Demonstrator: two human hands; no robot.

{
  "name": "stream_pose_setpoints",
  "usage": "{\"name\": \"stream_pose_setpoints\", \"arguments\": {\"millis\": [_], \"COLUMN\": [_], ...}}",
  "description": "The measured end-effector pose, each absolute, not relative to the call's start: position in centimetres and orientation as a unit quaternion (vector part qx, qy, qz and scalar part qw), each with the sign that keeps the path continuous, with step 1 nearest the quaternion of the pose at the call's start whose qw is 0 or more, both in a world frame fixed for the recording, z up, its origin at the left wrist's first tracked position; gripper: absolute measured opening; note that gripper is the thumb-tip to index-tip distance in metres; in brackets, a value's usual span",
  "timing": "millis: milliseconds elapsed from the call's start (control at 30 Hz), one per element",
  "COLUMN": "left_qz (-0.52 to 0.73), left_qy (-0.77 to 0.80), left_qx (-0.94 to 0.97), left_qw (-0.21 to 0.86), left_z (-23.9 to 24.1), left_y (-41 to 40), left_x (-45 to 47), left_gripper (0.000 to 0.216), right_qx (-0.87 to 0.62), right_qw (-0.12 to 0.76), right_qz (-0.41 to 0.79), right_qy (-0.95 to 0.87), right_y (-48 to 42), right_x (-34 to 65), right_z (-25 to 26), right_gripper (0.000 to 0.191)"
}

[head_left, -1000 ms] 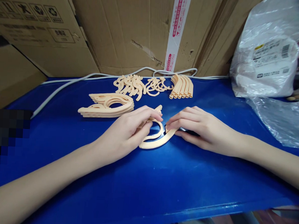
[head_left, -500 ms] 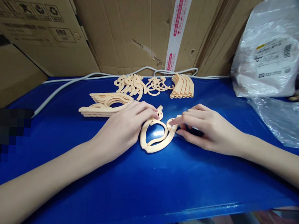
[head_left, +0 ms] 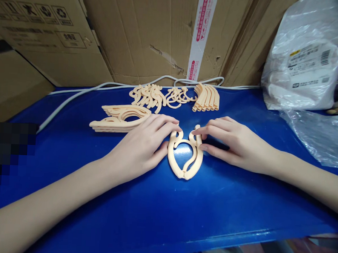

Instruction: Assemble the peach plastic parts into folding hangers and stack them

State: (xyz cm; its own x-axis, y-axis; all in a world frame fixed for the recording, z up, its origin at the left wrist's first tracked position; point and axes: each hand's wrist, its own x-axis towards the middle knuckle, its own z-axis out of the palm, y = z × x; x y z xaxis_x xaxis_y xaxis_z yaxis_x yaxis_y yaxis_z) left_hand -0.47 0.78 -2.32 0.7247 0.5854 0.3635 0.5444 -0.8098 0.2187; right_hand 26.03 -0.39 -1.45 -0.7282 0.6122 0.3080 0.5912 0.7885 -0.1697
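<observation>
A beige folding clothes hanger [head_left: 194,168] lies on the blue tabletop [head_left: 164,213], its two curved arms forming a pointed oval with the joint nearest me. My left hand [head_left: 142,142] grips the upper end of its left arm, index finger on top and thumb against the outer side. On the opposite arm, my right hand [head_left: 234,143] pinches the upper end between index finger and thumb. Both small curled ends sit under or beside my fingertips and are partly covered. Behind my left hand rests a stack of similar folded beige hangers [head_left: 112,125].
Along the back lie loose curved beige pieces [head_left: 148,96], thin hook pieces [head_left: 174,98] and a row of hanger arms [head_left: 206,98]. A white cable [head_left: 71,98] runs behind them, before cardboard boxes [head_left: 145,34]. Clear plastic packaging [head_left: 305,69] stands at right.
The hanger has turned so its joint points toward me, and its two arms now stand nearly symmetrical. My left thumb has come out against the left arm; my right hand has barely shifted.
</observation>
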Motion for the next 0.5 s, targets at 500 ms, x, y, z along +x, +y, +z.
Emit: {"name": "stream_pose_setpoints", "arguments": {"millis": [500], "left_qz": [0.182], "left_qy": [0.312], "left_qx": [0.928], "left_qw": [0.092], "left_z": [-2.32], "left_y": [-0.17], "left_x": [0.01], "left_gripper": [0.061], "right_qx": [-0.23], "right_qw": [0.122], "right_qz": [0.126], "right_qy": [-0.957], "right_y": [-0.56], "right_x": [25.98], "right_z": [-2.18], "right_gripper": [0.085]}}
